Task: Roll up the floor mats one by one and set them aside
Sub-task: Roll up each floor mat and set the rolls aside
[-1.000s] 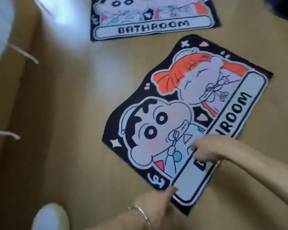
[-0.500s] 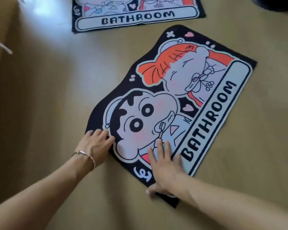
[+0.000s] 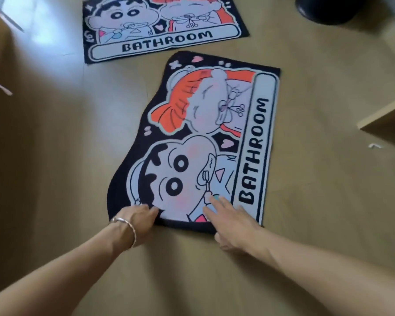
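Note:
The near floor mat (image 3: 214, 137) is black with cartoon figures and the word BATHROOM, and it lies flat on the wooden floor, long side pointing away from me. Its near end looks turned over into a narrow black fold. My left hand (image 3: 138, 221), with a bracelet on the wrist, grips that end at its left corner with fingers curled over the edge. Straight fingers of my right hand (image 3: 229, 221) press on the mat's near right part, the thumb beside the edge. A second mat (image 3: 160, 39) of the same design lies flat farther away.
A dark round object (image 3: 326, 9) stands at the far right. A light wooden board (image 3: 385, 117) juts in from the right edge, with a small white piece (image 3: 374, 145) on the floor near it. Furniture with white strips (image 3: 0, 87) lines the left side.
The mat has turned so its long side points away from me. Both hands have shifted to its near end, which now looks folded over and hides the swirl mark.

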Action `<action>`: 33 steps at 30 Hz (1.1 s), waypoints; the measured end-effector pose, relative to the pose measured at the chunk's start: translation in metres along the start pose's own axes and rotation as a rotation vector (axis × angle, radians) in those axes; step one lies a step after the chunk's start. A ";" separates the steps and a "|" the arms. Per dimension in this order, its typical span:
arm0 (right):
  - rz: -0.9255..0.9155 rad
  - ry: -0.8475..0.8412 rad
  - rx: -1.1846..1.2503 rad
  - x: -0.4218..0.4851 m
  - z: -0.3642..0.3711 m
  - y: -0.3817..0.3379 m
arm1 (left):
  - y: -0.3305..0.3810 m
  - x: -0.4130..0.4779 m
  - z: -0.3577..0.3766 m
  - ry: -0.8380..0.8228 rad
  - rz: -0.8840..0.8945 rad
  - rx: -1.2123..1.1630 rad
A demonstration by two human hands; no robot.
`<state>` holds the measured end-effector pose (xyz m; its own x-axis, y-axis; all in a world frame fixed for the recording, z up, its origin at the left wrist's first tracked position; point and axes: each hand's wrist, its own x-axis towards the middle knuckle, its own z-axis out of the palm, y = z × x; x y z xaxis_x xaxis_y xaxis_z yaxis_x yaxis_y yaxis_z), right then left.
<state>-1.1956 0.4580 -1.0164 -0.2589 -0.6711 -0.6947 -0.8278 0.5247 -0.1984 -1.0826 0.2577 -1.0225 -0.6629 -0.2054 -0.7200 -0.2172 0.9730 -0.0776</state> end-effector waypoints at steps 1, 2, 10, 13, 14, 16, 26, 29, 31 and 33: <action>-0.011 -0.009 -0.002 -0.009 0.005 0.004 | 0.009 -0.007 0.007 -0.033 0.019 -0.020; -0.028 -0.025 -0.008 -0.018 0.013 0.009 | 0.018 -0.015 0.015 -0.050 0.042 -0.049; -0.271 0.120 -0.161 -0.042 0.045 0.053 | 0.065 -0.041 0.047 0.083 0.223 -0.049; -0.280 0.081 -0.219 -0.041 0.042 0.046 | 0.070 -0.045 0.048 0.077 0.210 -0.087; -0.283 0.086 -0.233 -0.040 0.042 0.042 | 0.071 -0.047 0.048 0.074 0.209 -0.104; -0.271 0.102 -0.228 -0.038 0.041 0.036 | 0.070 -0.049 0.048 0.075 0.223 -0.123; -0.194 -0.008 0.107 -0.033 0.042 0.034 | 0.053 -0.065 0.061 0.102 0.319 -0.193; -0.153 0.099 0.073 -0.028 0.040 0.031 | 0.051 -0.057 0.057 0.169 0.299 -0.133; -0.175 0.138 -0.016 -0.026 0.036 0.028 | 0.051 -0.050 0.055 0.194 0.268 -0.056; -0.197 0.173 -0.080 -0.025 0.036 0.028 | 0.051 -0.046 0.057 0.227 0.249 0.008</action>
<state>-1.1942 0.5080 -1.0291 -0.1646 -0.8390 -0.5186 -0.9055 0.3371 -0.2579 -1.0219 0.3234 -1.0326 -0.8380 0.0209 -0.5453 -0.0240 0.9969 0.0752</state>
